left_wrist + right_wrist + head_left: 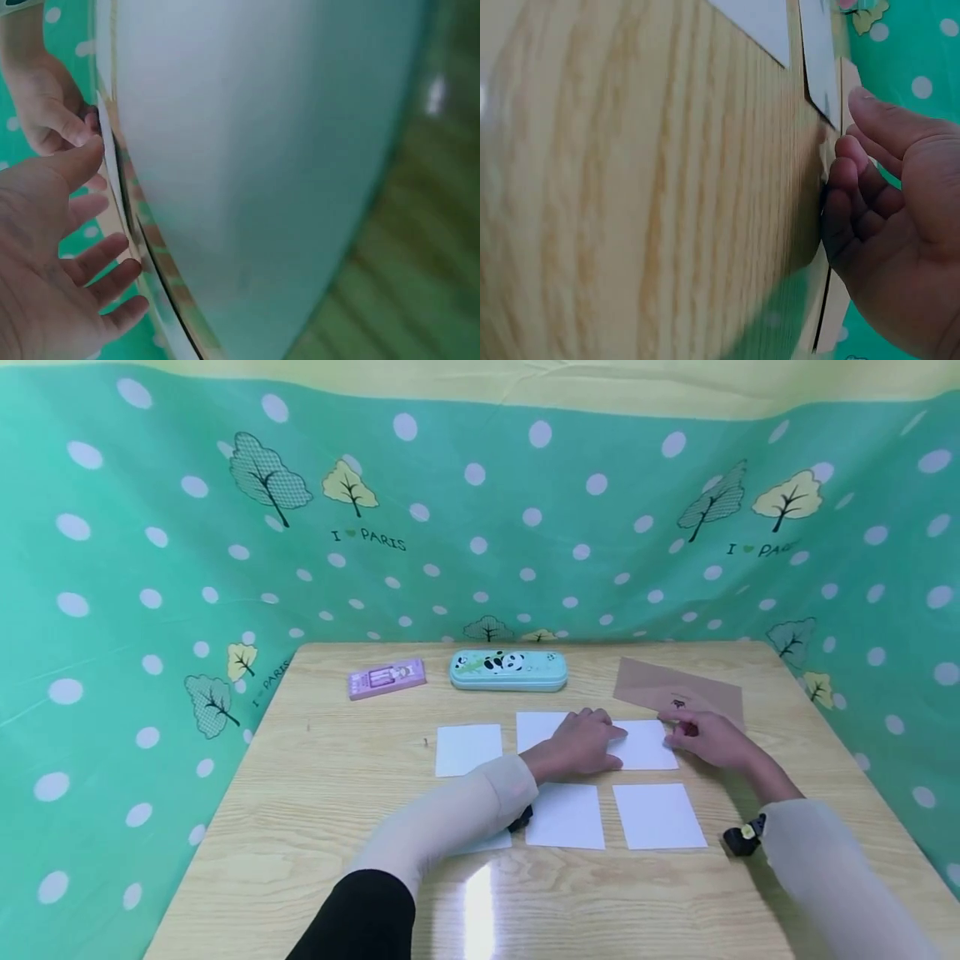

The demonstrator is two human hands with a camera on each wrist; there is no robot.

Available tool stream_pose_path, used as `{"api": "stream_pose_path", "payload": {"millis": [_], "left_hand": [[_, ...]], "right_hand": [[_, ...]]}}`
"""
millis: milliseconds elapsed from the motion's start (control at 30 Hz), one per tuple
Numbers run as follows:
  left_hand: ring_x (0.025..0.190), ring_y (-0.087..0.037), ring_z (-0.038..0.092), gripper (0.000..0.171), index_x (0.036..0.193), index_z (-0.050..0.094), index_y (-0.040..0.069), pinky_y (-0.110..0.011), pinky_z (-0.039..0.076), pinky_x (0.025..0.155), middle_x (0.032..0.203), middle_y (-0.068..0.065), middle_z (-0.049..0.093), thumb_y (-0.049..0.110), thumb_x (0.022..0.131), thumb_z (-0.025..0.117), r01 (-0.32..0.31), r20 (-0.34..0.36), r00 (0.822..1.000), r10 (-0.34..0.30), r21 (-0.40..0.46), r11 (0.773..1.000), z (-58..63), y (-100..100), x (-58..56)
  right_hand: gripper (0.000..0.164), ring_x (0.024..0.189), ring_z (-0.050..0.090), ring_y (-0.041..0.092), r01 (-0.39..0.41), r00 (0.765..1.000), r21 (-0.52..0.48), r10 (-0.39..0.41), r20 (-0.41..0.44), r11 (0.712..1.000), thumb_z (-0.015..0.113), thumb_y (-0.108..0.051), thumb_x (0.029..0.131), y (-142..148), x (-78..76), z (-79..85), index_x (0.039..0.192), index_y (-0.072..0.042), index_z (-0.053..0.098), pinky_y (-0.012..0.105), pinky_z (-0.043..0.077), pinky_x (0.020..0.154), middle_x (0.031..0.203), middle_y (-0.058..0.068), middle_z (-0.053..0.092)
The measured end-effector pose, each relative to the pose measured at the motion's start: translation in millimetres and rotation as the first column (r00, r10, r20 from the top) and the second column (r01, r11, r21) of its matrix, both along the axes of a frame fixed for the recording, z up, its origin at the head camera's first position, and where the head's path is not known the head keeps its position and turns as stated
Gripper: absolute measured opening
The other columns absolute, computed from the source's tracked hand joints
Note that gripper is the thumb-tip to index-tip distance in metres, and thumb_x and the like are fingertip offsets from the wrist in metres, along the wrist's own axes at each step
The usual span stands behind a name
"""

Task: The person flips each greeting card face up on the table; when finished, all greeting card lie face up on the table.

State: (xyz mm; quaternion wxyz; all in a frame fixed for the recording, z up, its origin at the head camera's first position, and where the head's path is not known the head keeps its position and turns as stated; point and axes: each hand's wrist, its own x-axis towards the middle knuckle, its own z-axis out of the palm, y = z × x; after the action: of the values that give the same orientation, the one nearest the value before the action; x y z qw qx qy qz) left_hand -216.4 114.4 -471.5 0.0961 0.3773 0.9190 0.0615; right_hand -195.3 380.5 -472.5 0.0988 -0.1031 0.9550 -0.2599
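Observation:
Several white square sheets of paper lie in two rows on the table. My left hand reaches over the back row, fingers spread and fairly straight, its thumb and forefinger touching the back-right sheet. In the left wrist view, the left hand has nothing in its grasp. At that sheet's right edge is my right hand, with forefinger and thumb at the edge. The right wrist view shows the right hand with its other fingers loosely bent and nothing visibly held. Part of the front-left sheet is hidden under the left sleeve.
A brown kraft envelope lies behind the right hand. At the back stand a light-blue panda pencil case and, left of it, a purple box. A green dotted cloth hangs around the wooden table.

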Motion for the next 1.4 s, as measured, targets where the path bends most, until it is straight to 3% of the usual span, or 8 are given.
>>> {"api": "stream_pose_path", "payload": {"millis": [167, 500, 900, 1100, 1267, 1333, 1400], "left_hand": [[0.125, -0.014, 0.046, 0.057, 0.147, 0.053, 0.039, -0.035, 0.044, 0.105, 0.143, 0.005, 0.052, 0.056, 0.094, 0.065, -0.009, -0.003, 1.000, 0.009, -0.037, 0.999, -4.9, 4.0, -4.2], [0.124, -0.014, 0.042, 0.058, 0.148, 0.049, 0.043, -0.033, 0.041, 0.104, 0.143, 0.006, 0.047, 0.058, 0.094, 0.064, -0.028, 0.025, 0.999, 0.029, -0.066, 0.997, -1.5, 5.6, -2.7], [0.120, -0.015, 0.042, 0.060, 0.149, 0.049, 0.043, -0.036, 0.041, 0.105, 0.139, 0.004, 0.048, 0.060, 0.093, 0.064, -0.026, -0.002, 1.000, 0.026, -0.107, 0.994, 2.6, 5.8, 0.0], [0.127, -0.016, 0.042, 0.078, 0.156, 0.041, 0.034, -0.038, 0.040, 0.110, 0.146, 0.002, 0.046, 0.065, 0.089, 0.065, -0.072, -0.024, 0.997, 0.070, -0.113, 0.991, -2.0, 9.2, -1.8], [0.138, -0.019, 0.046, 0.089, 0.159, 0.034, 0.020, -0.038, 0.041, 0.115, 0.151, -0.001, 0.049, 0.062, 0.089, 0.069, -0.161, -0.009, 0.987, 0.161, -0.043, 0.986, -1.4, 9.6, -7.3], [0.135, -0.018, 0.051, 0.083, 0.157, 0.038, 0.018, -0.036, 0.044, 0.112, 0.146, -0.001, 0.056, 0.056, 0.090, 0.071, -0.195, 0.022, 0.981, 0.195, 0.015, 0.981, 0.0, 9.3, -11.2], [0.120, -0.015, 0.061, 0.069, 0.150, 0.047, 0.017, -0.032, 0.051, 0.103, 0.131, 0.001, 0.066, 0.049, 0.093, 0.071, -0.214, 0.060, 0.976, 0.210, 0.074, 0.974, 1.7, 8.6, -15.5]], "right_hand": [[0.052, 0.081, 0.051, 0.014, 0.006, 1.000, -0.018, -0.006, 0.023, 1.000, 0.070, -0.022, 0.097, 3.4, -3.4, -4.6, 0.142, -0.002, 0.057, 0.024, 0.043, 0.070, 0.091, 0.003, 0.063], [0.053, 0.083, 0.051, 0.017, 0.073, 0.995, -0.031, -0.071, 0.067, 0.997, 0.071, -0.027, 0.097, 4.6, -0.6, -9.1, 0.144, -0.006, 0.057, 0.026, 0.042, 0.072, 0.093, 0.004, 0.060], [0.049, 0.085, 0.054, 0.016, 0.074, 0.997, -0.082, -0.073, 0.023, 0.994, 0.073, -0.013, 0.093, -4.1, 1.3, -6.7, 0.139, 0.000, 0.058, 0.021, 0.045, 0.072, 0.097, 0.008, 0.066], [0.049, 0.087, 0.057, 0.014, 0.110, 0.994, -0.174, -0.108, 0.023, 0.979, 0.071, -0.006, 0.093, -5.1, 4.0, -6.2, 0.139, 0.001, 0.053, 0.021, 0.050, 0.070, 0.104, 0.016, 0.065], [0.048, 0.087, 0.057, 0.016, 0.159, 0.987, -0.244, -0.157, 0.030, 0.957, 0.067, -0.005, 0.097, -4.1, 8.8, -2.0, 0.140, -0.001, 0.046, 0.024, 0.052, 0.066, 0.107, 0.015, 0.059], [0.048, 0.088, 0.057, 0.015, 0.168, 0.985, -0.260, -0.169, 0.018, 0.951, 0.065, -0.005, 0.098, -3.6, 9.8, 0.3, 0.141, -0.002, 0.045, 0.023, 0.052, 0.068, 0.107, 0.014, 0.058], [0.048, 0.089, 0.057, 0.013, 0.169, 0.985, -0.268, -0.175, 0.004, 0.949, 0.065, -0.007, 0.099, -3.7, 10.4, 2.7, 0.142, -0.002, 0.044, 0.022, 0.053, 0.070, 0.107, 0.013, 0.057]]}}
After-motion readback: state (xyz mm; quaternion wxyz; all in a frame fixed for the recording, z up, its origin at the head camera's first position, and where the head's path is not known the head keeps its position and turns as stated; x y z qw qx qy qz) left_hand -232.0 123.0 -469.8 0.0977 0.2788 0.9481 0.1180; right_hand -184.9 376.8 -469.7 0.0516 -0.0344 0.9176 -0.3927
